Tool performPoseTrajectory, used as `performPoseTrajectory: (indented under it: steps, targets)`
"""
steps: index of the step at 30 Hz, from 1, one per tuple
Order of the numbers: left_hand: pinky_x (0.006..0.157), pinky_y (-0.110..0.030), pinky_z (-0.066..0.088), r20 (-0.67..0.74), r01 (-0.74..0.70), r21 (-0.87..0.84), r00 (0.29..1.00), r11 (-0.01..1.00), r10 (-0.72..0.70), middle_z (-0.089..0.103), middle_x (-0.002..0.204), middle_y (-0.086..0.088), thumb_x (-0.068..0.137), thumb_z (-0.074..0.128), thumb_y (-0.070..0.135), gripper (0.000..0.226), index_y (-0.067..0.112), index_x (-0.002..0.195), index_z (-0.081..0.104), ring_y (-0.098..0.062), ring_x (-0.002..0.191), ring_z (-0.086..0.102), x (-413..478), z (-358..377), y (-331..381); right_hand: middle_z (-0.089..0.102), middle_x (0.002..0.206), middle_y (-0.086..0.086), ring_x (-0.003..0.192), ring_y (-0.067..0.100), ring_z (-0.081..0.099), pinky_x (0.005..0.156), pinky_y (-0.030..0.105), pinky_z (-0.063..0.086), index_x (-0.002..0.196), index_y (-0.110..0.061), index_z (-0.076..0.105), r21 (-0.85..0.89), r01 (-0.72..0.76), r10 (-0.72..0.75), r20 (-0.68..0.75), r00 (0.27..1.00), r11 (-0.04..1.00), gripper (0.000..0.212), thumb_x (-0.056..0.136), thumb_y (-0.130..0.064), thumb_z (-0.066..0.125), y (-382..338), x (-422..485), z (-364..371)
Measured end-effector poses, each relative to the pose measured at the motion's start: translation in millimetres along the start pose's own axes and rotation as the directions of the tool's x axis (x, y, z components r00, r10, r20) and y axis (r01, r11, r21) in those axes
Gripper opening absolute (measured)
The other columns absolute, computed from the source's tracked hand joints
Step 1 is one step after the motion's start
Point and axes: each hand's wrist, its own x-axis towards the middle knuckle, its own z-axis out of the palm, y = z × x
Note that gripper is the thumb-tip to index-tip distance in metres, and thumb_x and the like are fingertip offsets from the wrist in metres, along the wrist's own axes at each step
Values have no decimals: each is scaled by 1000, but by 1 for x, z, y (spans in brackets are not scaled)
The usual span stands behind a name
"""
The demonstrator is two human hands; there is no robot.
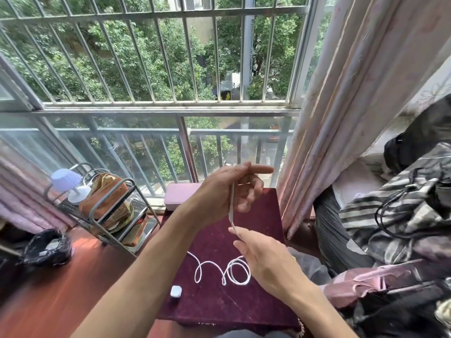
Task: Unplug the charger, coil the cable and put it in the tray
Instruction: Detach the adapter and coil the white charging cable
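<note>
A white charging cable (231, 273) lies in loose loops on the dark red cloth of a small table (219, 303). One end of it rises to my hands. My left hand (229, 189) is raised above the table and pinches the cable's upper end, index finger stretched out. My right hand (263, 254) is lower and holds the cable just below, near its fingertips. A small white charger block (176, 292) sits on the cloth near the table's left edge, apart from the loops. A pink tray or case (180, 195) rests at the table's far end.
A metal rack (107, 211) with a brown bag and a small lamp stands to the left. A black bin bag (46, 247) lies on the wooden floor. Pink curtains (341, 118) hang at the right, with clothes and black cords piled beside them. Window bars lie ahead.
</note>
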Motion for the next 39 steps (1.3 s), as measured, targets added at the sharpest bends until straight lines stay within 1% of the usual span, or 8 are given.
performPoseTrajectory:
  steps: [4,7,13,18,24,28,33,39]
  targets:
    - [72,-36,58,-68,46,80,997,996,-41,63,91,-11,108,35,29,48,-5,133,57,-17,76,63,-1,-13,-9,71,105,-9,87,19,72,78,42,56,139,-34,56,-131,87,-82,44,996,988,33,109,-43,45,-17,-18,-24]
    - [85,-44,58,-83,64,109,995,992,-55,66,92,-8,108,36,29,45,-2,129,61,-17,81,64,-3,-19,-17,70,104,-11,90,16,71,80,41,55,126,-33,62,-156,119,-113,47,993,981,29,108,-47,43,-26,-26,-38]
    - [90,-46,56,-119,94,108,990,990,-81,68,91,-7,107,40,32,43,3,119,69,-14,78,65,-3,-33,-32,67,84,-14,74,7,66,67,35,56,104,-31,74,-205,204,-211,-13,977,957,32,102,-52,50,-36,-31,-79]
    - [92,-45,56,-124,113,165,988,980,-93,69,94,-6,106,43,36,43,6,120,71,-14,83,66,-7,-41,-41,57,77,-26,64,-5,56,59,13,44,101,-33,80,-95,304,-311,-61,949,948,20,98,-45,65,-42,-24,-125]
    - [92,-39,55,-79,85,212,994,974,-70,64,110,-29,106,43,34,41,6,117,72,-34,102,60,-12,-24,-47,61,80,-20,67,5,62,58,22,51,98,-31,81,-78,387,-393,-95,915,919,20,92,-45,68,-50,-3,-152]
    - [86,-44,56,5,96,142,995,985,-98,68,90,-17,106,47,26,39,-7,118,64,-28,83,64,-15,-8,-49,50,75,-17,65,9,52,58,18,40,98,-31,82,-37,372,-372,-190,909,928,19,90,-46,74,-41,20,-155]
    - [96,-42,46,43,21,196,999,980,-30,72,91,-11,101,48,47,45,9,112,70,-27,97,66,-22,7,-51,46,71,-18,61,8,42,58,21,36,98,-33,82,71,351,-327,-231,916,934,24,88,-53,73,-24,43,-140]
    - [108,-43,42,38,-128,130,992,983,124,74,89,-23,105,37,44,48,7,105,67,-38,108,66,-29,9,-56,49,68,-14,61,6,41,56,17,35,95,-30,84,219,305,-242,-273,931,927,22,85,-48,77,-5,52,-127]
